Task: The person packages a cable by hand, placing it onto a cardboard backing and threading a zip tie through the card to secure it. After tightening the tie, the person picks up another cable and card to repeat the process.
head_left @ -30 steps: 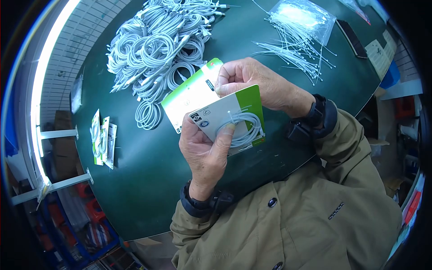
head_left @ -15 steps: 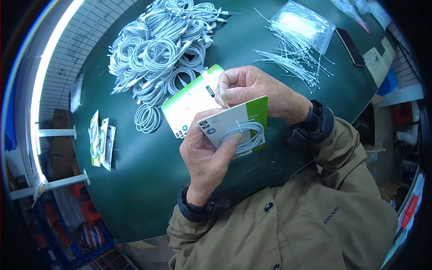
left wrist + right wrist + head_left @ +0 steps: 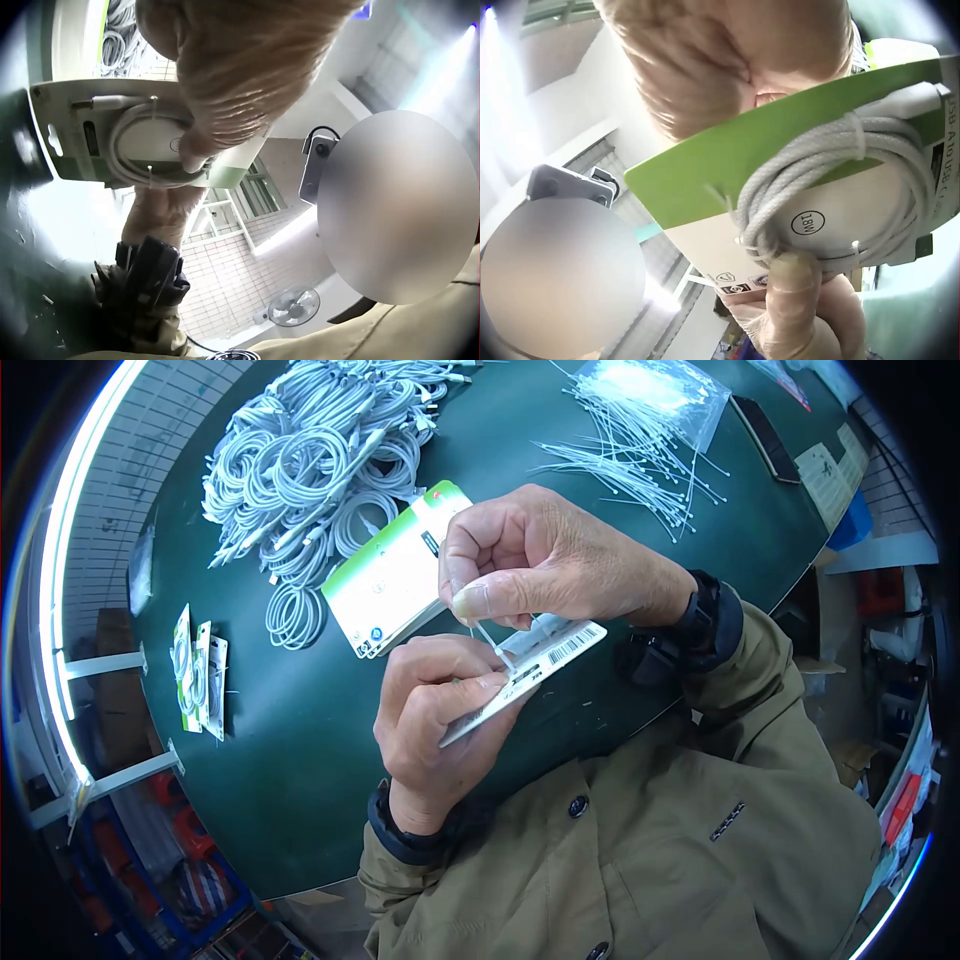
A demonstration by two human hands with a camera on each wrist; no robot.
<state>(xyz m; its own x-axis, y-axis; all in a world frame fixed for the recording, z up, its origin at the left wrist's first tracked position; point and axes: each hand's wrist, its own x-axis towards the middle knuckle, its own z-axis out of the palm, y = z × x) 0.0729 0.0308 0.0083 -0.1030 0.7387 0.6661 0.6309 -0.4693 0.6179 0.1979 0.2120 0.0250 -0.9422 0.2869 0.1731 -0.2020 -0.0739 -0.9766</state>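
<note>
My left hand (image 3: 440, 710) holds a green-and-white packaging card (image 3: 565, 652), now tilted with its barcode side facing up. On the card's other face lies a coiled grey-white USB cable (image 3: 780, 172), and the left thumb (image 3: 793, 289) presses on the coil. Small white ties cross the coil and pass into the card. Above the card, my right hand (image 3: 560, 560) pinches a thin white cable tie (image 3: 490, 640) between thumb and forefinger, drawn up from the barcode side. In the left wrist view the coil (image 3: 116, 142) shows beside the hang hole.
A stack of cards (image 3: 385, 580) lies behind the hands. Beyond it is a heap of coiled cables (image 3: 310, 470). Loose cable ties (image 3: 640, 475) spill from a plastic bag (image 3: 700, 400), beside a phone (image 3: 765, 440). Several carded cables (image 3: 200, 675) sit at the left.
The left hand has turned the card from cable side up to barcode side up. The right hand has come down close over the card, and the white tie now shows in its pinch.
</note>
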